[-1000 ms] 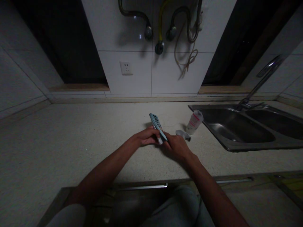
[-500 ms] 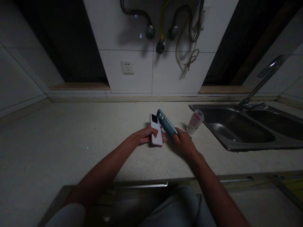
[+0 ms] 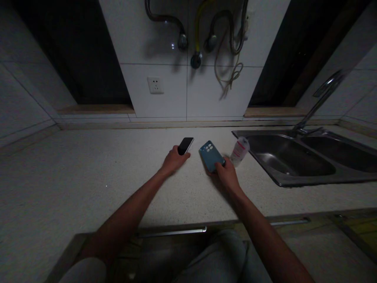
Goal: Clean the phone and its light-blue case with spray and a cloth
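Nearest my viewpoint, I record grey trousers [image 3: 220, 255] below the counter [image 3: 132, 161] edge, with a metal handle [image 3: 173, 233] on the front beneath it. Both forearms extend over the worktop. I find the left hand [image 3: 173, 160] curled round the near end of the phone [image 3: 185, 146], its dark screen facing up and its far end slanting right. The right hand [image 3: 226, 173] pinches the blue case [image 3: 211, 156] at its near right corner, thumb on top, camera cutouts at the far end. Phone and case are apart, phone to the left; from my remote position I cannot tell whether either touches the surface. Just beyond the right hand, a clear cup [image 3: 239, 149] with pink marking leans near the sink [image 3: 279, 183]. Farther back I note the tap [image 3: 321, 100], then, on the tiled wall, a socket [image 3: 155, 85], a tied cord [image 3: 232, 76] and hoses [image 3: 167, 18].
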The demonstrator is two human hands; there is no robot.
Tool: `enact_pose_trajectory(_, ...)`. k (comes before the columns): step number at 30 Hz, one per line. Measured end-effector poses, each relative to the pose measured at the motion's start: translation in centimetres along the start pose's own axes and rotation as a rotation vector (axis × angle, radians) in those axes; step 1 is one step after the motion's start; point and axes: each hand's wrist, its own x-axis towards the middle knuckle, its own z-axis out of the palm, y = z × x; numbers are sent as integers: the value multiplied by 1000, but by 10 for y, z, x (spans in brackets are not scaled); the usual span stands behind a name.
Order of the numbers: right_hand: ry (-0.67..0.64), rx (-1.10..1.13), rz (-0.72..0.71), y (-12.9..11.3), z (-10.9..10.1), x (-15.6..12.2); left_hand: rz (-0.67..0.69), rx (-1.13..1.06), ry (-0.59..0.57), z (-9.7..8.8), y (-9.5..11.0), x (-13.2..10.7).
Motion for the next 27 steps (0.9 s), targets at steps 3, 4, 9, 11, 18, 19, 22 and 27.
enact_pose_trajectory(3, 65, -100, 91, -6, -1, -3, 23, 362, -14, -2, -1, -5)
enact_pose_trajectory(4, 57, -126, 82, -7, -1, -4, 32, 424, -16, -2, 0, -7)
enact_pose_trajectory(9, 20, -216, 3, -9, 0, -7, 69, 553, -14, 3, -2, -12)
enact_pose_trajectory(11, -6, -279, -44, -11, 2, -9, 61, 575, -28, 4, -5, -10)
enact_pose_trajectory(18, -123, -594, -113, -20, 10, -17, 23, 590, -61, 2, -8, -6)
enact_pose_trajectory(19, -129, -614, -121, -21, 10, -18, 16, 591, -67, 2, -7, -5)
enact_pose_trajectory(22, -131, -633, -149, -21, 10, -18, 5, 607, -82, 1, -5, -5)
enact_pose_trajectory(27, -108, -584, -259, -14, 11, -16, 29, 629, -53, 4, -5, -6)
